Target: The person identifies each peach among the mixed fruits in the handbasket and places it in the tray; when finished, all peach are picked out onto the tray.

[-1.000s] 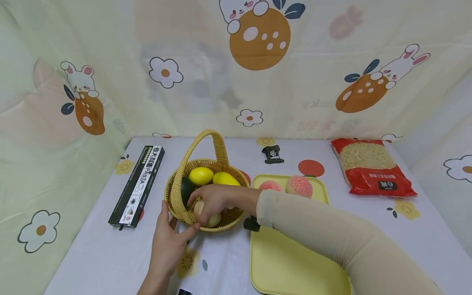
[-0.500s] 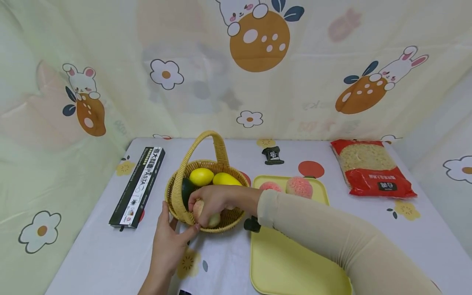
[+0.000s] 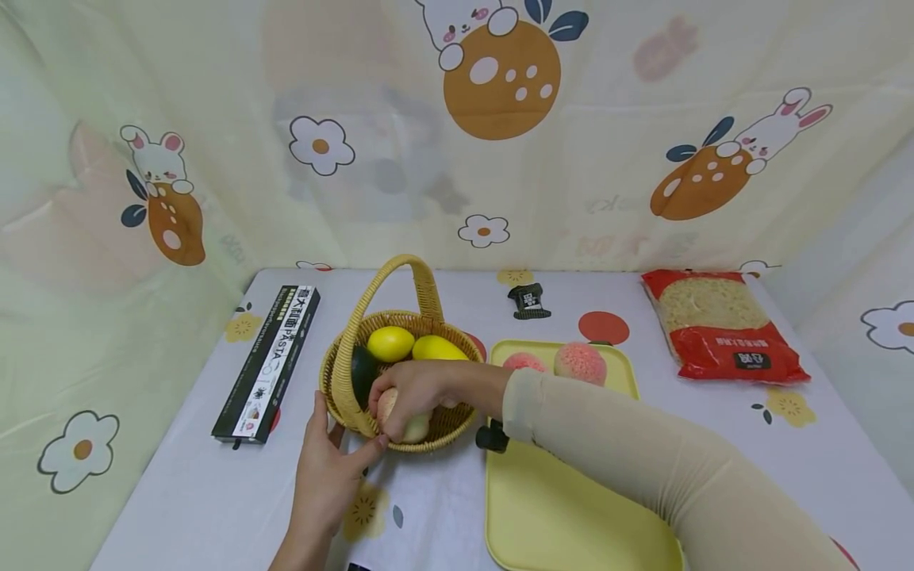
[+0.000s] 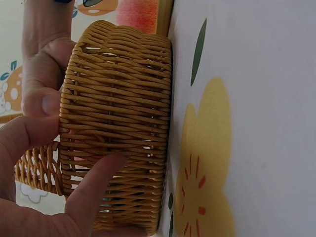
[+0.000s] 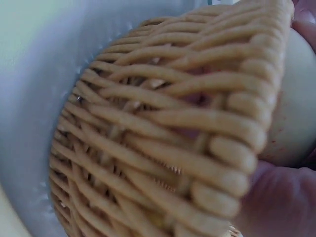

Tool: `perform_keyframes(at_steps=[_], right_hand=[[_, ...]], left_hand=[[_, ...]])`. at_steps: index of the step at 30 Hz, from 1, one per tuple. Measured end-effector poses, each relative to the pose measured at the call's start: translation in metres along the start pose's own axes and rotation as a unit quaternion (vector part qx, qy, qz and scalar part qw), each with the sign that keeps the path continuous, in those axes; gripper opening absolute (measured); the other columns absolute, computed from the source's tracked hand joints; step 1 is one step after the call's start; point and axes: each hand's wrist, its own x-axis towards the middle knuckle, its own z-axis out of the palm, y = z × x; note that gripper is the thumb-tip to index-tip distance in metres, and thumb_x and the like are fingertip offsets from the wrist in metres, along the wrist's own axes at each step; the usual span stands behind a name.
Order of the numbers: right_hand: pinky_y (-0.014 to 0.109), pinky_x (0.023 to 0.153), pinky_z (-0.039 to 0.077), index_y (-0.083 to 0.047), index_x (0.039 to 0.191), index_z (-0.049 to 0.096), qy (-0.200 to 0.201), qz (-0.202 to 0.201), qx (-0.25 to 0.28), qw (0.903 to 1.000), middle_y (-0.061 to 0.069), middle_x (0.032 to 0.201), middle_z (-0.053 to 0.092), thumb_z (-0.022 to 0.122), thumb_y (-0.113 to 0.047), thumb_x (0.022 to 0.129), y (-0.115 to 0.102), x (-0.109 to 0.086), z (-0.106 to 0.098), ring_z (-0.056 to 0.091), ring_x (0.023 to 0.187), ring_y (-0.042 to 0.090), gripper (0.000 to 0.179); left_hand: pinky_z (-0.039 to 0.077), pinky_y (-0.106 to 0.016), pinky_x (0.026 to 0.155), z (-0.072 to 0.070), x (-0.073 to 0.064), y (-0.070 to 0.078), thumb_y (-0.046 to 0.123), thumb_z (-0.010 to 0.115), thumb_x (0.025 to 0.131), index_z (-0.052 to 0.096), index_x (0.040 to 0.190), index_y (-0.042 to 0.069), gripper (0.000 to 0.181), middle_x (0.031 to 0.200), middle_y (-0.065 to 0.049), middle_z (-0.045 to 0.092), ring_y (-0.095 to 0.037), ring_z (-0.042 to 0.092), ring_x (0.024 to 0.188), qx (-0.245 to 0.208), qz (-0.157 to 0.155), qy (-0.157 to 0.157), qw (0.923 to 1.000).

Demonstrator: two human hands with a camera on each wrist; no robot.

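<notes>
A wicker basket (image 3: 437, 441) with an arched handle stands left of the table's middle. Inside it lie a lemon (image 3: 390, 343), a mango-like yellow fruit (image 3: 437, 346) and a dark green rounded item (image 3: 363, 373). My right hand (image 3: 414, 390) reaches in over the rim and grips a pale peach (image 3: 416, 429); in the right wrist view the peach (image 5: 296, 106) shows behind the wicker wall. My left hand (image 3: 330, 473) holds the basket's near left side. In the left wrist view its thumb is at the rim and a finger (image 4: 96, 185) lies along the wall.
Right of the basket is a yellow tray (image 3: 564, 507) bearing pink peaches (image 3: 581, 362), partly under my right sleeve. A black pasta box (image 3: 266, 365) lies at left. At the back are a small black packet (image 3: 529, 300) and a red-ended bag (image 3: 724, 325).
My right hand has shifted very slightly to the right with the peach in its grip, still inside the basket. The left hand stays at the basket's side.
</notes>
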Motion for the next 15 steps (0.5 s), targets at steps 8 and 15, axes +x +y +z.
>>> perform_keyframes(at_steps=[8,15], right_hand=[[0.028,0.073,0.059,-0.016,0.107,0.072,-0.003,0.009,-0.005,0.9999,0.005,0.104,0.068,0.084,-0.009,0.073,-0.0036,-0.0030,-0.0037,0.063,0.092,0.017,0.036],[0.033,0.065,0.063,-0.015,0.107,0.071,-0.002,0.020,0.005,0.9998,0.008,0.107,0.065,0.083,-0.009,0.073,-0.0061,-0.0065,-0.0065,0.064,0.090,0.020,0.037]], left_hand=[[0.033,-0.052,0.127,-0.0003,-0.0013,-0.0006,0.014,0.087,0.086,-0.007,0.170,0.011,0.126,0.178,-0.015,-0.005,-0.050,0.021,0.160,-0.013,0.005,-0.002,0.9999],[0.032,-0.055,0.127,0.0005,-0.0006,-0.0006,0.014,0.087,0.086,-0.007,0.170,0.010,0.126,0.178,-0.017,-0.005,-0.052,0.022,0.159,-0.005,0.008,0.000,1.0000]])
